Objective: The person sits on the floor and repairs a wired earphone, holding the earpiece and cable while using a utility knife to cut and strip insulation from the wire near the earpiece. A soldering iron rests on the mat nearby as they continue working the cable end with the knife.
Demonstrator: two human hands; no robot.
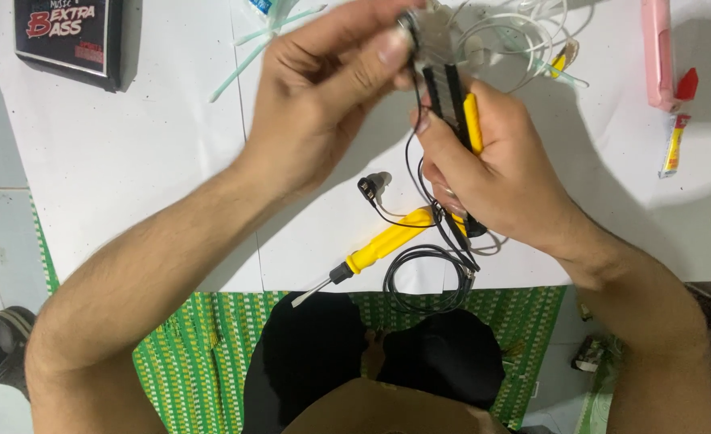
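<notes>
Earphone parts (434,36), a small pale bundle with thin wires, sit pinched between the fingertips of the left hand (323,96) at the top centre of the frame, held above the surface. The right hand (500,173) is closed around a black-and-yellow tool (460,108), its tip meeting the bundle from below.

A white surface (130,161) fills the upper two thirds of the head view. A green patterned mat (202,345) shows under its near edge, with pale floor tiles at the far left. On the surface below the hands lie a yellow-handled screwdriver (379,245), a black earbud (369,189) and a coiled black cable (428,277) that overhangs the near edge. A dark box (70,36) lies at the upper left, pale green strips (267,40) beside the left hand, loose white wires (524,32) at the top right, and a pink tool (658,52) with a small red-capped tube (677,128) near the right edge.

Bare surface lies open at the left centre and the lower right. Both forearms rise from the lower corners and converge at the top centre, wrists bent inward.
</notes>
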